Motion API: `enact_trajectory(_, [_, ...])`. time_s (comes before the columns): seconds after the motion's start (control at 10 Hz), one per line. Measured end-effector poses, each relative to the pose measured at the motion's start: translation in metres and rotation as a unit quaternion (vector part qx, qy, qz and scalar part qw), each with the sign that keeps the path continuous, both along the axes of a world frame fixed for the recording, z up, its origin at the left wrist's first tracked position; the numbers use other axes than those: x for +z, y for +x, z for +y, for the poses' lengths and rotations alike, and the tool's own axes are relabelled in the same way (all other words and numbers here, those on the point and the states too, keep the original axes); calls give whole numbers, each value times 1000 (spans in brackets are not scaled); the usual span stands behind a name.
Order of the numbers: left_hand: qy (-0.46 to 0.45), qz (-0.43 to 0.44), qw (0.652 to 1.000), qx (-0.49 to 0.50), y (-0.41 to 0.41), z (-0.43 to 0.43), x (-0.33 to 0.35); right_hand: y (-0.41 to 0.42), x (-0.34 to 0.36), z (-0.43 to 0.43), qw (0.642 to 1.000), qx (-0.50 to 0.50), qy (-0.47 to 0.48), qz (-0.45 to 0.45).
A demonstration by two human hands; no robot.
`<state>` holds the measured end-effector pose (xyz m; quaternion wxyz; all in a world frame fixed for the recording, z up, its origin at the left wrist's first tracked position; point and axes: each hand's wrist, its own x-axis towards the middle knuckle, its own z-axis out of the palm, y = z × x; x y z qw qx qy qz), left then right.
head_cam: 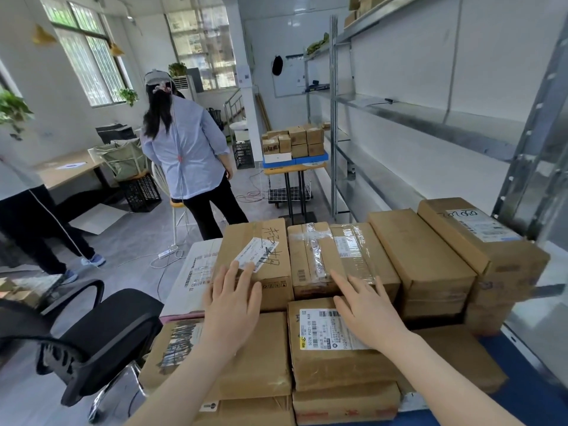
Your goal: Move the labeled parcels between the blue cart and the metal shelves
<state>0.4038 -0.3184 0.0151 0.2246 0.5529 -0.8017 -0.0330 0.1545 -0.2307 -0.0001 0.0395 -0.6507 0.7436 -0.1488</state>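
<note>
matt cardboard parcels (421, 256), glossy tape, paper labels; dull metal shelves (430, 118)

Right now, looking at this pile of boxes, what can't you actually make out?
Head view only.
Blue cart: mostly buried under parcels; only one corner shows.
Front parcel's label: partly covered by the right hand.
Far boxes: labels too small to read.
Top-shelf boxes: cut off by the upper edge.

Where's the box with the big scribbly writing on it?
Head view, left of middle: the scribbled box sits in the back row between the white parcel and the taped box, with the left hand reaching over its label.
</note>
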Motion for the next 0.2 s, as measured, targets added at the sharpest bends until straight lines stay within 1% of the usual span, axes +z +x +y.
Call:
enact_trajectory(0.1, [-1, -8, 1000, 21, -2, -2, 0, 0, -2, 1, 1000, -4, -10, -1])
enact_trajectory(0.2, [-6, -33, 999, 21, -5, 4, -1, 2, 2, 6, 1000, -2, -1, -24])
